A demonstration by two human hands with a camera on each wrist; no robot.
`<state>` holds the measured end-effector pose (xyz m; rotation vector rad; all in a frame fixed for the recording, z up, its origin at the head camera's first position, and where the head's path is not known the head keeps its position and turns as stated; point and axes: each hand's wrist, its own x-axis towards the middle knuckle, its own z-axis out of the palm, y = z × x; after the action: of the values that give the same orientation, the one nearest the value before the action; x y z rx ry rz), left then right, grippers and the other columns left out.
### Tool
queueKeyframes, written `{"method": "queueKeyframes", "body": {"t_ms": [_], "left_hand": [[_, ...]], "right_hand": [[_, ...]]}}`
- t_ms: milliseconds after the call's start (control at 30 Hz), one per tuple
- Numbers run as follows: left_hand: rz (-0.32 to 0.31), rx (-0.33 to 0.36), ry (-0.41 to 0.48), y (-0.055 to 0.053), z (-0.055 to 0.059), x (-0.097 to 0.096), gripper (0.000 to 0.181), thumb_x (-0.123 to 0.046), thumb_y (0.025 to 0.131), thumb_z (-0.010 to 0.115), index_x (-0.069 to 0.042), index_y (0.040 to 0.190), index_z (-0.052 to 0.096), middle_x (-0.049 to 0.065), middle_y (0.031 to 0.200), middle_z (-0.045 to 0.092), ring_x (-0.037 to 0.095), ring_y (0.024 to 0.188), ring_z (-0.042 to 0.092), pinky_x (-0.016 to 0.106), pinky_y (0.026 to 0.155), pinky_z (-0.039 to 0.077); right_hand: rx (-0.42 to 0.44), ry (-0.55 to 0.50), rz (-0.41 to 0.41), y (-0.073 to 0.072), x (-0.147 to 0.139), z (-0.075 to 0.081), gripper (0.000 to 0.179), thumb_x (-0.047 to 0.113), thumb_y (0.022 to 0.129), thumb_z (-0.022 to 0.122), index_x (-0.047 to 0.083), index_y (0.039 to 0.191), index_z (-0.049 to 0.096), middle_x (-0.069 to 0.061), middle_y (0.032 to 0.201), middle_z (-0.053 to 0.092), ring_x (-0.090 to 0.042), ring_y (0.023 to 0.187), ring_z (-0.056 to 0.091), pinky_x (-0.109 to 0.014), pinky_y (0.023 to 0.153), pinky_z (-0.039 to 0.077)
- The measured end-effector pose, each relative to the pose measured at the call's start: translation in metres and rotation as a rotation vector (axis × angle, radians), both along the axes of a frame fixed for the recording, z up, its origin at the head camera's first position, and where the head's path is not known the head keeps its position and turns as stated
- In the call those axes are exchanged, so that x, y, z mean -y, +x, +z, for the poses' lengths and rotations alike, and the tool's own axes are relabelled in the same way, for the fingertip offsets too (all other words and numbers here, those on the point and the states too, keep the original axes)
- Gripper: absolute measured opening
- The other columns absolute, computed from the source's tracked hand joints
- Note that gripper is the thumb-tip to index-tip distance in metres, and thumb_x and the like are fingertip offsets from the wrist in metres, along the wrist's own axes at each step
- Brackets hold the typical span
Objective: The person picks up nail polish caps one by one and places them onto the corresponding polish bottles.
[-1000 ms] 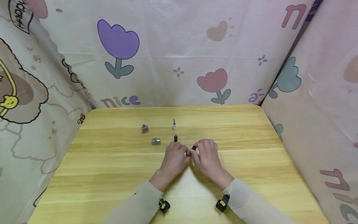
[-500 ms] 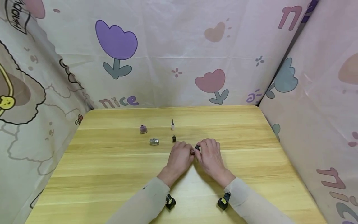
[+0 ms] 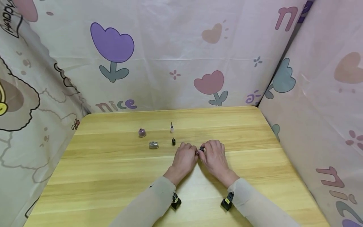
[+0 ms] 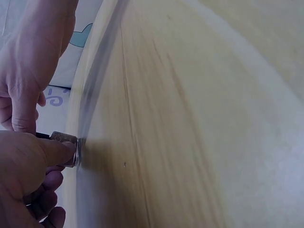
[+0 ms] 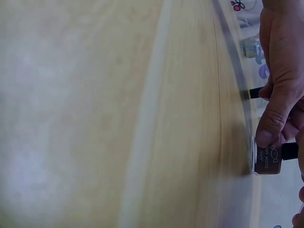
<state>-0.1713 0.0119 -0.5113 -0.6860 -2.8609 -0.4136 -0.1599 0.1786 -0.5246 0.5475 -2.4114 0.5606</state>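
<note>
In the head view my left hand (image 3: 185,160) and right hand (image 3: 214,158) meet over the middle of the table. My left thumb and fingers pinch a small brownish nail polish bottle (image 5: 268,160) with pale lettering, low at the tabletop in the right wrist view. Its black cap (image 5: 289,151) points away from the table, at the bottle's neck. The fingers of my right hand pinch that cap (image 3: 202,148). In the left wrist view the bottle (image 4: 64,137) shows beside my left thumb, the right hand just above; fingers hide part of it.
Left of the hands stand a round purple bottle (image 3: 142,133) and a low clear-grey bottle (image 3: 153,145). A white cap with its brush up (image 3: 171,128) and a small black cap-like piece (image 3: 173,142) stand nearer. Patterned cloth (image 3: 158,41) hangs round the wooden table (image 3: 113,183).
Both hands have moved slightly right over the table with the nail polish bottle, away from the small black piece. The head view has also shifted a little. The standing items have stayed put.
</note>
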Motion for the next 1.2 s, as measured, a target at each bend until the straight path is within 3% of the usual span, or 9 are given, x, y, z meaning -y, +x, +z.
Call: {"method": "queueKeyframes", "body": {"t_ms": [300,567,767,933,1200], "left_hand": [[0.007,0.055,0.015,-0.001,0.0,-0.002,0.021,-0.027,0.097,0.077,-0.011,0.111,0.077,0.001,0.1,0.071,0.018,0.087,0.053,0.031,0.078,0.045],[0.017,0.125,-0.054,0.008,0.0,0.008,0.046,-0.047,0.095,0.076,-0.01,0.122,0.072,0.005,0.114,0.069,0.023,0.104,0.056,0.041,0.095,0.048],[-0.053,0.104,-0.121,0.013,-0.002,0.015,0.055,-0.056,0.095,0.073,-0.01,0.126,0.07,0.006,0.125,0.067,0.024,0.115,0.058,0.044,0.104,0.049],[-0.104,0.074,-0.148,0.014,-0.004,0.018,0.058,-0.058,0.097,0.07,-0.009,0.128,0.068,0.007,0.129,0.066,0.024,0.119,0.059,0.044,0.107,0.049],[-0.124,0.078,-0.157,0.016,-0.002,0.018,0.058,-0.057,0.099,0.068,-0.009,0.13,0.066,0.006,0.131,0.064,0.024,0.123,0.059,0.043,0.11,0.048]], "right_hand": [[-0.022,0.01,-0.045,-0.003,0.0,-0.001,0.018,0.021,0.094,0.074,0.004,0.095,0.068,-0.01,0.094,0.062,-0.034,0.091,0.055,-0.05,0.082,0.042],[0.041,-0.003,-0.097,-0.011,-0.009,0.005,0.024,0.024,0.095,0.074,0.001,0.096,0.069,-0.013,0.095,0.063,-0.034,0.091,0.053,-0.05,0.083,0.041],[0.137,-0.015,-0.187,-0.019,-0.03,0.009,0.025,0.025,0.096,0.073,0.001,0.098,0.07,-0.015,0.098,0.064,-0.036,0.094,0.054,-0.053,0.09,0.04],[0.165,-0.025,-0.253,-0.023,-0.05,0.008,0.026,0.026,0.096,0.073,0.0,0.099,0.07,-0.017,0.101,0.065,-0.039,0.098,0.054,-0.053,0.091,0.039],[0.223,-0.065,-0.359,-0.029,-0.083,0.008,0.03,0.027,0.099,0.07,-0.003,0.102,0.069,-0.02,0.106,0.063,-0.041,0.102,0.05,-0.054,0.09,0.035]]}}
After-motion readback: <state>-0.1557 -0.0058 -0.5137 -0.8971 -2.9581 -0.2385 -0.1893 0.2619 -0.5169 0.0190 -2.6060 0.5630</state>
